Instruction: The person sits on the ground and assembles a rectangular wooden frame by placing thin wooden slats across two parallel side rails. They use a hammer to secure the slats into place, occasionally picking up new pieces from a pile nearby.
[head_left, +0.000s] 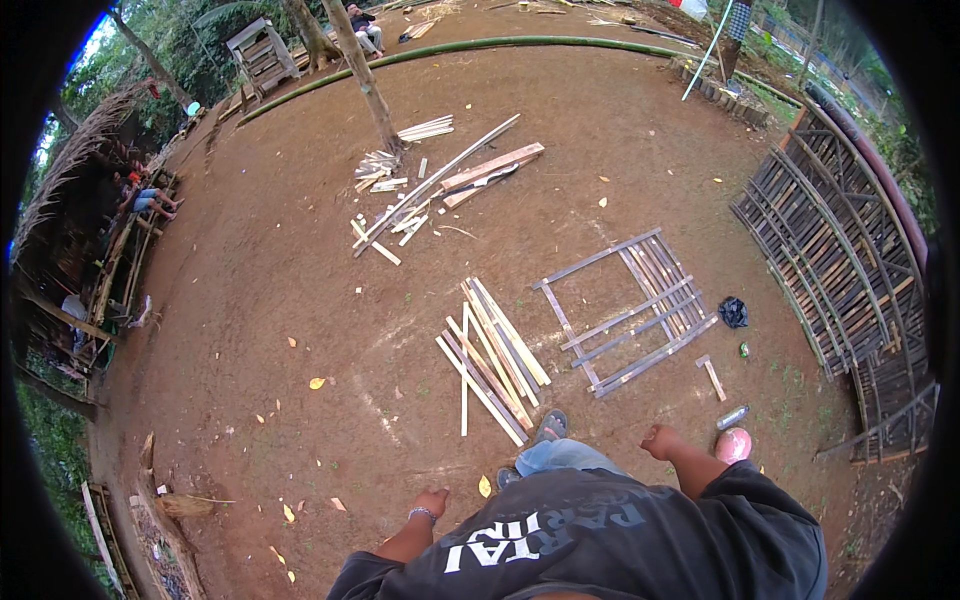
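My left hand [432, 503], with a bracelet at the wrist, hangs over the bare dirt with its fingers curled in and nothing seen in them. My right hand [660, 440] is also curled closed, out to the right of my body and without a visible object. Ahead of my feet lies a loose pile of wooden strips [512, 340], some pale and some dark. Right of it, a slatted wooden frame [610, 343] rests flat on the ground, its slats closer together on the right side. A hammer [712, 378] lies between that frame and my right hand. Neither hand touches these things.
Near the hammer are a bottle [732, 417], a round pink object [733, 446], a green can [743, 350] and a black plastic bag [733, 312]. More lumber [492, 172] lies by a tree trunk [362, 75]. A bamboo fence [840, 240] stands right; people [152, 200] sit in a left shelter.
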